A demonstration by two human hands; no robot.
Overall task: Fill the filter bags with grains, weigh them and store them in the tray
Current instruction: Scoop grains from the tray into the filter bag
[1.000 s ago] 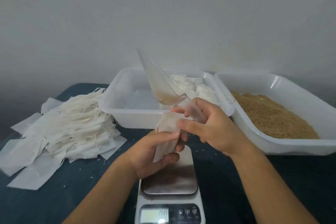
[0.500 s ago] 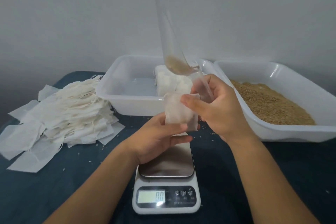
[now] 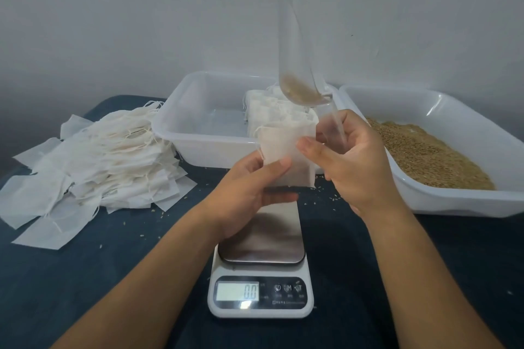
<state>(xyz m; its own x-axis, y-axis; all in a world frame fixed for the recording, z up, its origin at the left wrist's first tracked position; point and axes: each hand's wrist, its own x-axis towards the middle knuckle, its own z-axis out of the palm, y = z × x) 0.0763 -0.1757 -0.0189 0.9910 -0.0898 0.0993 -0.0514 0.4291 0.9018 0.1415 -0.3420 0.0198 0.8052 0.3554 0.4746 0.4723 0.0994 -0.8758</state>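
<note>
Dim, soft light; corners darken, edges bend

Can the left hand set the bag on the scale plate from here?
Probably yes. The left hand holds the bag right above the scale plate, which is bare. The right hand also pinches the bag while holding the scoop, so it must release first.

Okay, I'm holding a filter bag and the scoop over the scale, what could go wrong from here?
1. The clear plastic scoop stands nearly upright with grains pooled low; tipping it could miss the white paper filter bag, adding to loose grains already on the dark tablecloth.
2. The right hand grips scoop and bag together; either could slip.
</note>
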